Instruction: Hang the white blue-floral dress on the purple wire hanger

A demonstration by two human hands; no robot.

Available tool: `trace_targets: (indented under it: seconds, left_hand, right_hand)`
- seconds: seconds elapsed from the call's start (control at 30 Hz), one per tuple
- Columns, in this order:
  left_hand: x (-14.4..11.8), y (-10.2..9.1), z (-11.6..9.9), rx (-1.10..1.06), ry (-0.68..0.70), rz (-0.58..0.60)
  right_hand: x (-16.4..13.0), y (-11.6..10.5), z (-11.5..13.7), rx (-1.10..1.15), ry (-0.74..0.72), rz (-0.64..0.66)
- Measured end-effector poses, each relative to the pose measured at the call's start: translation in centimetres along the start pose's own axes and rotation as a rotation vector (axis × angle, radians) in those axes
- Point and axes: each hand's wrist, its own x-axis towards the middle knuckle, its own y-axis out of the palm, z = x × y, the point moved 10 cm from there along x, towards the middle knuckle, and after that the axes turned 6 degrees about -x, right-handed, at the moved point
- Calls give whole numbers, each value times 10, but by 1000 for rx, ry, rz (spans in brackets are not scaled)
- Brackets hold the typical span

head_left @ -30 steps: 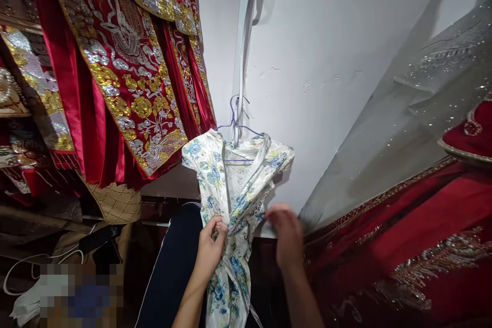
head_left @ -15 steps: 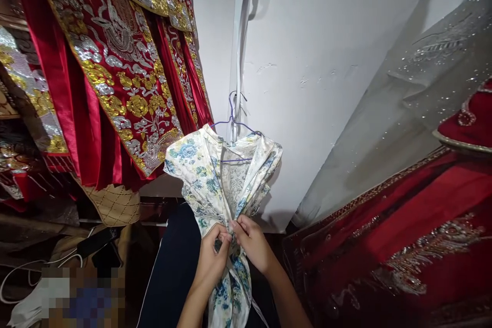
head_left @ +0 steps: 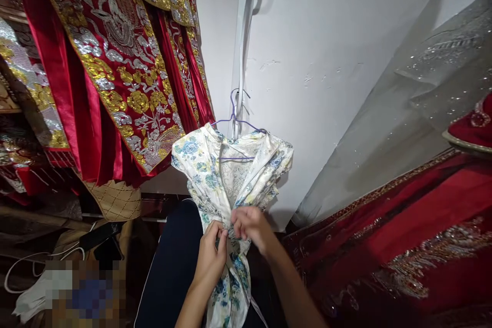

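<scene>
A white dress with blue and yellow flowers (head_left: pixel 207 179) hangs on a purple wire hanger (head_left: pixel 232 113), its neck opening facing me. My left hand (head_left: pixel 213 246) pinches the fabric at the gathered waist. Just to its right, my right hand (head_left: pixel 249 225) has its fingers curled in at the front of the dress; motion smears them, and I cannot make out what lies between them. Below the hands, the floral skirt (head_left: pixel 228 292) falls narrow between my knees.
Red costumes with gold and silver sequins (head_left: pixel 126 77) hang at the left. A white wall (head_left: pixel 307 36) stands behind the hanger. Sheer sparkling fabric (head_left: pixel 388 128) and a red beaded garment (head_left: pixel 415 215) are at the right. A white cable (head_left: pixel 23 259) lies at lower left.
My right hand has lifted slightly and turned, its fingers curling. My left hand keeps its pinch at the waist. The dress bodice has spread a little wider to the right.
</scene>
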Motion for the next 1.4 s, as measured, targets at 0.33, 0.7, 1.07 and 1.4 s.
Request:
trace_targets:
  seconds: [0.33, 0.7, 1.07, 1.4]
  left_hand:
    - [30, 14, 22, 215, 75, 171]
    - [125, -42, -216, 239, 719, -57]
    - [130, -208, -134, -387, 456, -654]
    - [56, -92, 64, -550, -128, -434]
  right_hand:
    - [65, -64, 182, 112, -357, -172]
    - [34, -40, 195, -125, -526, -146]
    - [47, -23, 60, -118, -336, -234]
    - [-14, 2, 6, 8, -167, -96]
